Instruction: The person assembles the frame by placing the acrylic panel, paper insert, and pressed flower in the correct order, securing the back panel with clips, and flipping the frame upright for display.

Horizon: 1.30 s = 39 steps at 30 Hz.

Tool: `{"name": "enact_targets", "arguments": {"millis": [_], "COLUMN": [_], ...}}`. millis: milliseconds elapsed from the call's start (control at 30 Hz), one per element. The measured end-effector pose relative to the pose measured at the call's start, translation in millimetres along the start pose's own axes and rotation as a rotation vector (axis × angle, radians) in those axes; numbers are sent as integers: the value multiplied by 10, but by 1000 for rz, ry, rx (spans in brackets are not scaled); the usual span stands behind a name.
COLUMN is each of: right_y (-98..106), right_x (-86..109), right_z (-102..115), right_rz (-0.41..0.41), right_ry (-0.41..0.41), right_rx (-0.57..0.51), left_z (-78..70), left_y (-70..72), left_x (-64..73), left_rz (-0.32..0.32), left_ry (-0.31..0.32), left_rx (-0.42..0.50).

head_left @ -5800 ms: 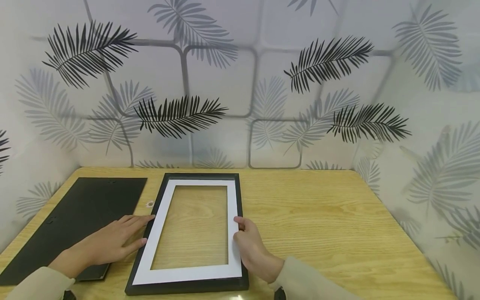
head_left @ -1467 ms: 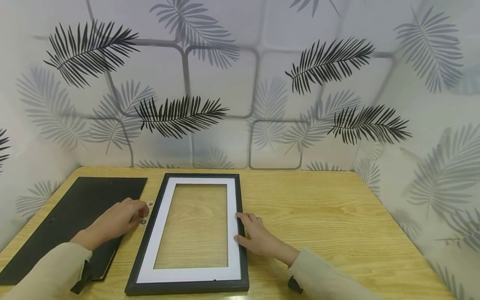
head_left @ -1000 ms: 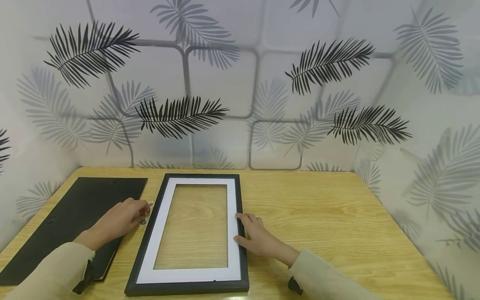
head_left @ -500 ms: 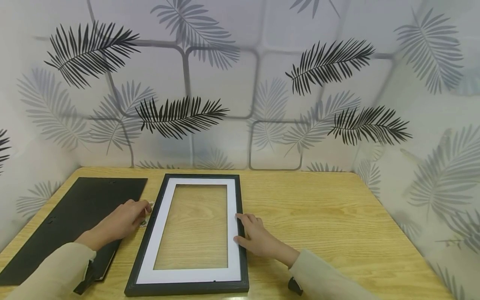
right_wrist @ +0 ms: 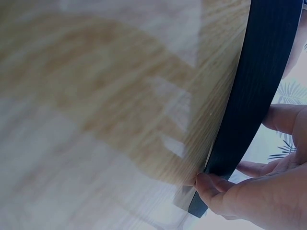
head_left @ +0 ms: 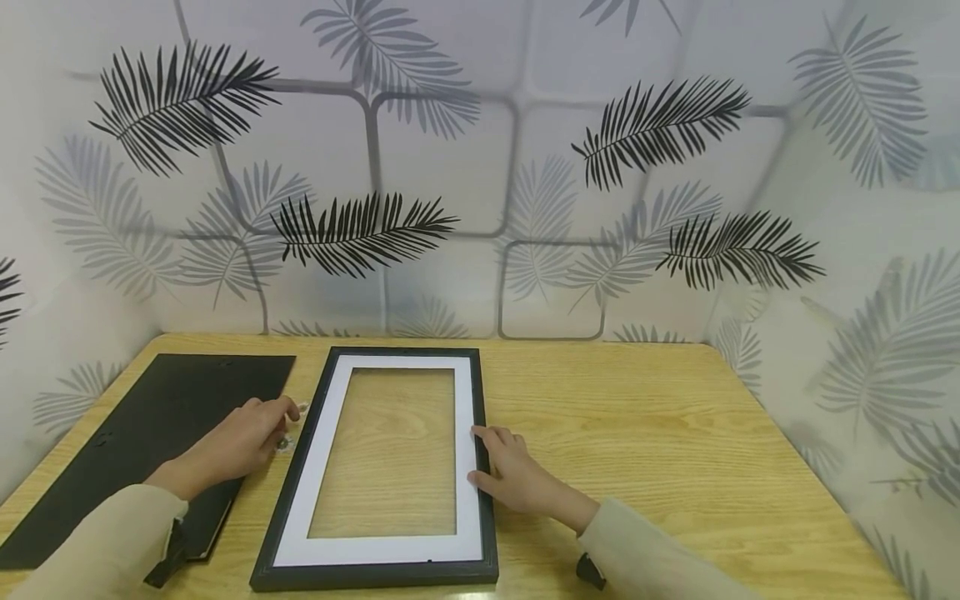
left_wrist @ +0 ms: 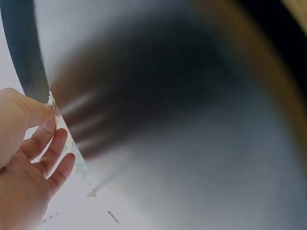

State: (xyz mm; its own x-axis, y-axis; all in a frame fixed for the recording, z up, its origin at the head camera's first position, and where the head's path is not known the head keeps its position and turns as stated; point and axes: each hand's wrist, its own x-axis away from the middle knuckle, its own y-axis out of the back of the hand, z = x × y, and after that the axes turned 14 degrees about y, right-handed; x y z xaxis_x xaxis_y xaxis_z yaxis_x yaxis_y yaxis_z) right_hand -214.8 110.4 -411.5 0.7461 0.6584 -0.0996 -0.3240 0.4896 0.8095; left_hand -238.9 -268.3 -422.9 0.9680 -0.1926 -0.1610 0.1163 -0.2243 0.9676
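Pinching a small flowered piece (left_wrist: 52,99), the left grip (head_left: 243,433) sits beside the picture frame (head_left: 375,574), whose right edge the spread right grip (head_left: 517,473) presumably steadies.

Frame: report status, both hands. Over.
Left hand pinching small clear strip beside the frame. Right hand on its right edge. Frame flat, white mat inside. Black board lies to frame's left.

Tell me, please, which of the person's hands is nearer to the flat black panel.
Left. The left hand reaches across the right-hand edge of the black panel, while the right hand is farther off, at the right side of the black frame.
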Motion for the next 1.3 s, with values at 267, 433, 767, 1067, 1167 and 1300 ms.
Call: {"name": "enact_targets", "arguments": {"millis": [267, 433, 767, 1067, 1167, 1300], "right_y": [11, 12, 5, -6, -9, -12], "right_x": [-6, -2, -1, 3, 4, 3], "right_z": [7, 8, -1, 2, -4, -11], "right_rz": [6, 3, 3, 2, 2, 1], "right_ry": [-1, 7, 4, -4, -2, 1], "right_rx": [-5, -3, -4, -14, -12, -5], "left_z": [1, 11, 24, 4, -22, -71], "left_y": [52, 85, 133, 222, 263, 303], "left_x": [1, 7, 5, -16, -31, -63], "left_rz": [26, -7, -31, -14, -16, -21], "left_ry": [4, -35, -65, -54, -49, -59], "left_rx": [12, -14, -7, 6, 12, 29]}}
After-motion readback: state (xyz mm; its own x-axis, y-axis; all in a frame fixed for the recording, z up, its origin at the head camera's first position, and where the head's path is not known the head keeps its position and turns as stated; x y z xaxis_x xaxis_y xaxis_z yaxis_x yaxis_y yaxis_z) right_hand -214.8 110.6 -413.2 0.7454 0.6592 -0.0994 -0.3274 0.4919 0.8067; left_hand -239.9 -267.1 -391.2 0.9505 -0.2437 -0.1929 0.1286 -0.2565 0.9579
